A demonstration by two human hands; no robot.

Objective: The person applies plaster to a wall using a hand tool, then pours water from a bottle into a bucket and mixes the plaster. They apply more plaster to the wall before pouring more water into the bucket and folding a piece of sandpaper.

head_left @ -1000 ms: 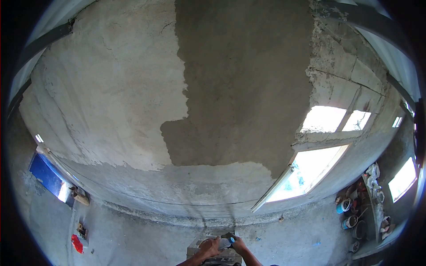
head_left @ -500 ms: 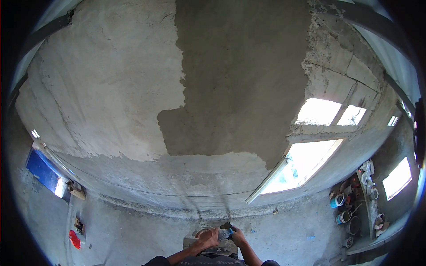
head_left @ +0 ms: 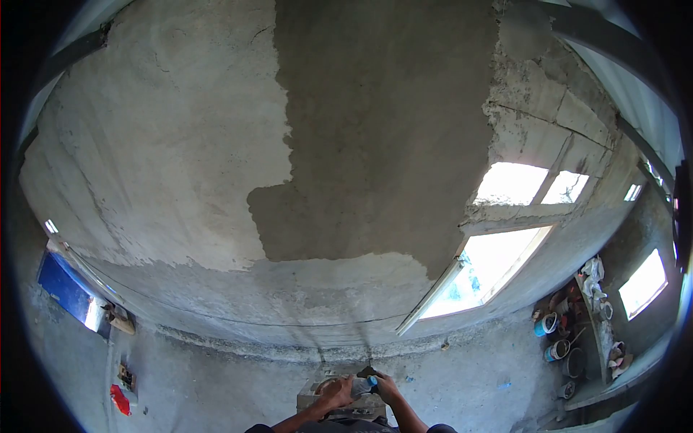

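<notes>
Low in the head view, close in front of my body, my left hand (head_left: 336, 393) is closed round a pale greyish object (head_left: 360, 388) with a blue end (head_left: 372, 380). My right hand (head_left: 388, 390) is closed at the blue end, its fingers bent toward my left hand. A small dark piece (head_left: 367, 372) shows just beyond the fingers, between the two hands. Both hands are over a grey blocky stand (head_left: 309, 399), partly hidden by my arms. The kind of object that I hold cannot be made out.
Ahead rises a wall with a dark, damp-looking plaster patch (head_left: 382, 137). A bright window opening (head_left: 491, 270) is at its right. Buckets (head_left: 557, 351) stand by a cluttered ledge (head_left: 595, 317) at far right. A red item (head_left: 120, 400) lies on the floor at left.
The view has shifted slightly, so the wall and windows sit a little further left and lower. My hands keep hold of the pale object, which has turned slightly between them.
</notes>
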